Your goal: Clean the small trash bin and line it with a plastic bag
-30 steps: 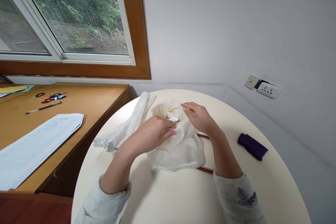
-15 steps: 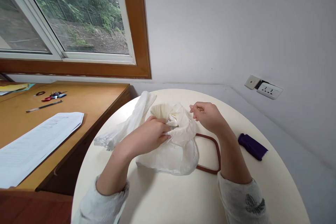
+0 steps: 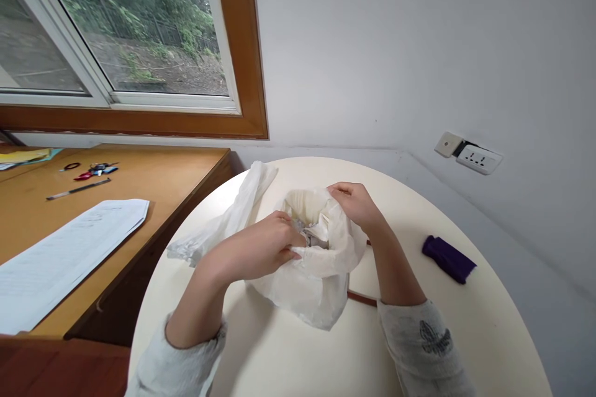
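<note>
A white plastic bag stands in the middle of the round table, its mouth spread and its edge folded outward. Crumpled white material shows inside. My left hand grips the near-left edge, thumb outside and fingers reaching into the mouth, partly hidden. At the far-right edge, my right hand pinches the plastic between thumb and fingers. Partly covered by the bag and my right forearm lies a brown rounded frame. Whether a container stands within the bag, I cannot tell.
Another crumpled white plastic bag lies left of the first one. A folded dark purple cloth rests at the table's right. On the wooden desk are papers, a pen and keys.
My right hand has moved left and down onto the bag's edge and closed on it. The bag's mouth has shifted right and opened wider, covering more of the brown frame.
</note>
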A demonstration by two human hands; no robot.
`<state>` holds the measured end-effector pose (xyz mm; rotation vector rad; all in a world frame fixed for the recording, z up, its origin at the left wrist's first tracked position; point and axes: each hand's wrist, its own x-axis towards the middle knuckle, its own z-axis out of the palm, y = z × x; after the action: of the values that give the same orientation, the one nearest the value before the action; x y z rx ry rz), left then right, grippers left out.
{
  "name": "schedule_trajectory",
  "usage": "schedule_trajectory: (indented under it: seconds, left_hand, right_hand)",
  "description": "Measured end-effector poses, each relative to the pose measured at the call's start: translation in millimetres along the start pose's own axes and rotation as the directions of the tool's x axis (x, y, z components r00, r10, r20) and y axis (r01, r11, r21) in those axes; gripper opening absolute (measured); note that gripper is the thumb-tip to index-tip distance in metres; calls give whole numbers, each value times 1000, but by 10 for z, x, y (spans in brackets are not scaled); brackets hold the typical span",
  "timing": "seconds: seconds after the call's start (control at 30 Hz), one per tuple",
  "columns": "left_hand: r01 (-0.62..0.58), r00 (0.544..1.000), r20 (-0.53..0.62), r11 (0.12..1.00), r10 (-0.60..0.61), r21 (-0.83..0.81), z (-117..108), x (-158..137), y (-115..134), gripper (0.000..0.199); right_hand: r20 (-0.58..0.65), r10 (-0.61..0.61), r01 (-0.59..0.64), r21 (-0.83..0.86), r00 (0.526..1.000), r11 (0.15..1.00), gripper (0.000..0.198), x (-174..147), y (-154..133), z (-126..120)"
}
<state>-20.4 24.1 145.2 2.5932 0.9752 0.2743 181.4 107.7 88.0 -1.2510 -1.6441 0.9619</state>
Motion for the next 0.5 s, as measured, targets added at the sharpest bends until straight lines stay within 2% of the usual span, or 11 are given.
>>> schedule_trajectory:
  seconds: [0.27, 0.5]
  left_hand:
    - [-28, 992, 124, 1000, 27, 7, -53, -23, 104, 24]
    - [-49, 992, 113, 999, 50, -5, -69, -29, 150, 25]
  right_hand:
    - [81, 66, -73, 96, 995, 993, 26, -5, -54, -77]
    - [8, 84, -84, 53, 996, 995, 25, 42, 0, -92]
